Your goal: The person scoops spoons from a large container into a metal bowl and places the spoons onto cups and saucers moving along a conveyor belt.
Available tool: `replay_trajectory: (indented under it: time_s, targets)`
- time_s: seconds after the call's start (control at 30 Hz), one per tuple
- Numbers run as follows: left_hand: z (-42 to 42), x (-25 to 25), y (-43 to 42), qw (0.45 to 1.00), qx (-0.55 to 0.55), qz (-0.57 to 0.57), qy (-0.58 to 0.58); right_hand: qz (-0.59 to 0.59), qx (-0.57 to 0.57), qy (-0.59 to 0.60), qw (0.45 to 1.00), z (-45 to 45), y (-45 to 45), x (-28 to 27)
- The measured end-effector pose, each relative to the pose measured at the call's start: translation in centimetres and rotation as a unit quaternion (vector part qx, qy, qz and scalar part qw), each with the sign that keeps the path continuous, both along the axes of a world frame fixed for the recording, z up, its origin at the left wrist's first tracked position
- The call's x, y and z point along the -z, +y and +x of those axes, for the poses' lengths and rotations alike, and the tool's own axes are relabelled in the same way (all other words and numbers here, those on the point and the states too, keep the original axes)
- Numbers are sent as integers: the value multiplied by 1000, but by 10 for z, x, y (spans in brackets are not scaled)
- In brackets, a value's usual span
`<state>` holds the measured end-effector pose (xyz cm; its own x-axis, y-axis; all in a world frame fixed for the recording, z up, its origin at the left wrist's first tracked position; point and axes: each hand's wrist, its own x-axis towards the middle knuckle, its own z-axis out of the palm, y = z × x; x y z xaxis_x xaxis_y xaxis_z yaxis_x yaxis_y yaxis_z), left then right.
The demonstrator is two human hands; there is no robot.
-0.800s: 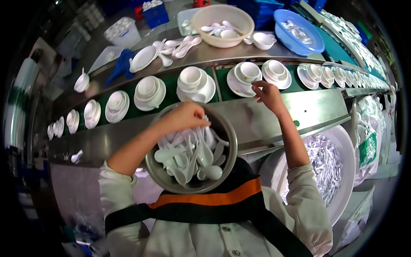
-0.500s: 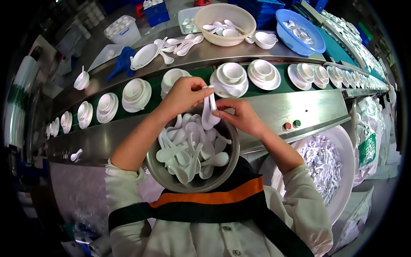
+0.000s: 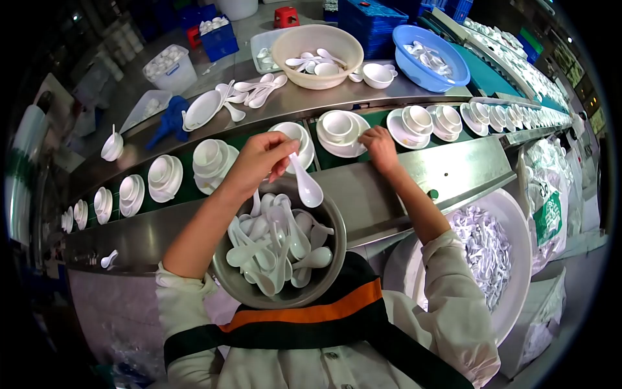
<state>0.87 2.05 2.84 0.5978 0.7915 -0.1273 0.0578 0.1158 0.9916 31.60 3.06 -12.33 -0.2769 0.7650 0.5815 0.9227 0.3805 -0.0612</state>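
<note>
My left hand (image 3: pixel 267 159) pinches a white soup spoon (image 3: pixel 307 184) by its handle end, its bowl hanging down over a steel bowl (image 3: pixel 337 259). Several more white spoons (image 3: pixel 278 240) lie heaped in that bowl, close against my body. Beyond it, my right hand (image 3: pixel 381 149) has its fingers closed at the right edge of a plate set (image 3: pixel 343 133), a plate with a bowl and cup stacked on it. Whatever those fingers hold is hidden. Another stacked set (image 3: pixel 301 146) sits behind my left hand, partly covered by it.
More stacked sets line the green conveyor belt (image 3: pixel 181 193). A cream basin (image 3: pixel 353 48) and a blue basin (image 3: pixel 461 65) with spoons stand on the far ledge. A white tub (image 3: pixel 518 272) of wrapped items is at right. One spoon (image 3: pixel 109 259) lies at left.
My hands have parted. My right hand has moved right and away from me to a plate set; my left keeps one spoon. The sets on the belt have shifted.
</note>
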Motion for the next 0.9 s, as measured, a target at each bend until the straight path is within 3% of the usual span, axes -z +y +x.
replay_trajectory:
  time_s: [0.03, 0.07, 0.1, 0.17, 0.23, 0.27, 0.3, 0.33, 0.37, 0.43, 0.5, 0.53, 0.57, 0.6, 0.63, 0.7, 0.77, 0.83, 0.9]
  targets:
    - [4, -1, 1, 1000, 7, 9, 3, 17, -26, -3, 999, -7, 0, 1]
    - [9, -1, 1, 1000, 8, 6, 6, -67, -12, -42, 997, -6, 8, 8]
    - [14, 0, 4, 1000, 8, 1, -7, -68, -11, -39, 997, -10, 4, 8]
    - [21, 2, 7, 1000, 8, -1, -20, -108, -3, 156, 982, -21, 1, 7]
    - [25, 5, 12, 1000, -9, -13, -23, -230, 55, 255, 938, -33, -18, -35]
    - [26, 7, 16, 1000, -14, -15, -17, -282, -24, 427, 859, -39, -26, -49]
    - [30, 11, 19, 1000, -17, -18, -18, -324, -99, 580, 741, -45, -35, -62]
    - [35, 15, 20, 999, -26, -20, -33, -377, -124, 591, 702, -51, -49, -87]
    - [40, 20, 22, 998, -36, -21, -47, -382, -123, 592, 699, -53, -54, -90]
    - [46, 25, 22, 997, -28, -31, -68, -422, -122, 493, 751, -50, -58, -93]
    - [49, 25, 16, 997, -68, 25, -21, -398, -104, 471, 780, -37, -54, -79]
    - [44, 23, 14, 989, -60, 85, 107, -365, -24, 429, 826, -26, -52, -70]
    - [36, 21, 7, 989, -60, 87, 106, -328, 57, 384, 861, -15, -49, -60]
    - [27, 20, -5, 979, 56, 131, 148, -327, 99, 389, 856, -5, -45, -50]
    - [22, 23, -17, 952, 173, 172, 187, -326, 142, 394, 848, 2, -42, -40]
    - [16, 33, -44, 844, 288, 369, 261, -302, 154, 437, 833, 2, -40, -26]
    - [13, 56, -65, 759, 301, 490, 306, -314, 144, 447, 825, -6, -35, -29]
    - [13, 71, -66, 765, 287, 484, 313, -359, 156, 408, 825, -15, -36, -38]
    - [8, 78, -58, 821, 296, 428, 234, -357, 134, 318, 868, -23, -42, -44]
